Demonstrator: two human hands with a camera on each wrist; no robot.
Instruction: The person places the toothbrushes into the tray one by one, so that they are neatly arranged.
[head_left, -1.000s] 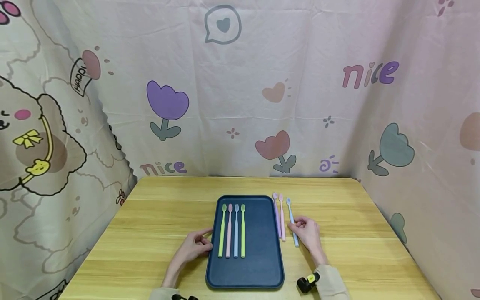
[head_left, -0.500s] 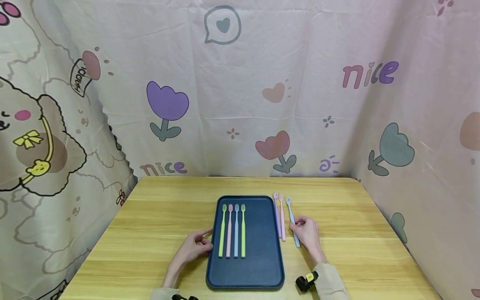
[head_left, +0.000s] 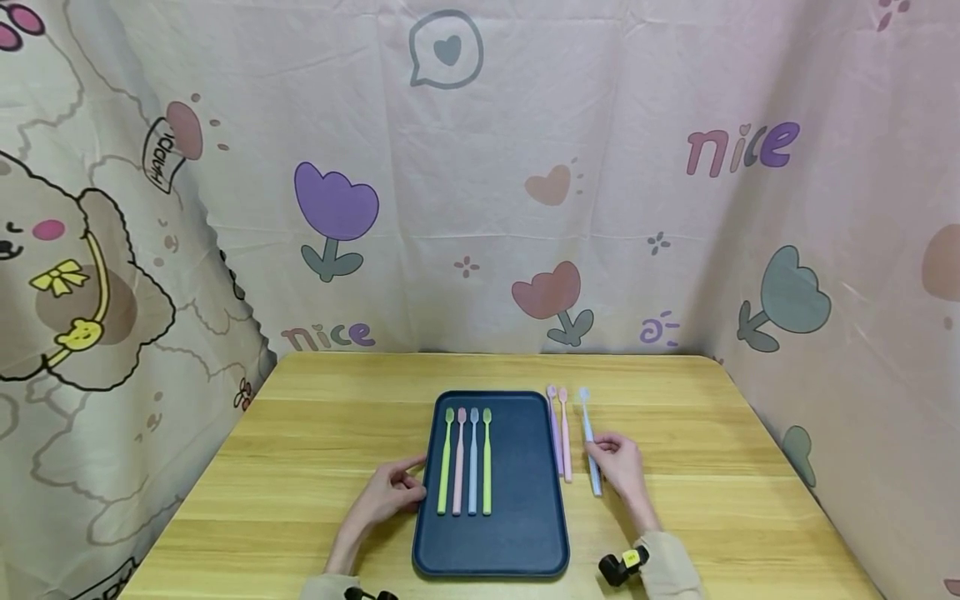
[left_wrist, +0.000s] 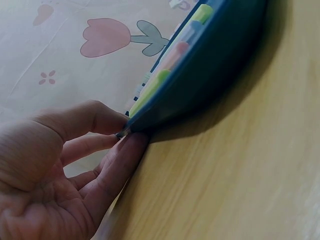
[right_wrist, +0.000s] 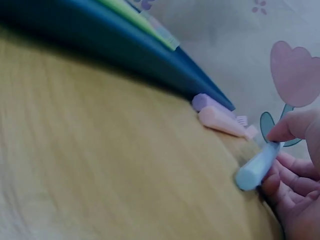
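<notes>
Blue toothbrush point(head_left: 596, 477), pinched by the right hand point(head_left: 621, 468), has shifted farther right of the tray point(head_left: 525, 533), still outside; the left hand point(head_left: 386, 496) grips the tray's rim.

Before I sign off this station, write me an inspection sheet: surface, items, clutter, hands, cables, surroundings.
Surface: wood-grain table, with a dark blue tray on it.
Items: four toothbrushes side by side on the tray, green, pink, blue, green; a purple toothbrush and a pink toothbrush just right of it.
Clutter: nothing seen.
Left hand: holds the tray's left rim.
Right hand: pinches a blue toothbrush by its handle.
Cables: nothing seen.
Surroundings: printed fabric with flowers and the word "nice", behind the table and at both sides.
</notes>
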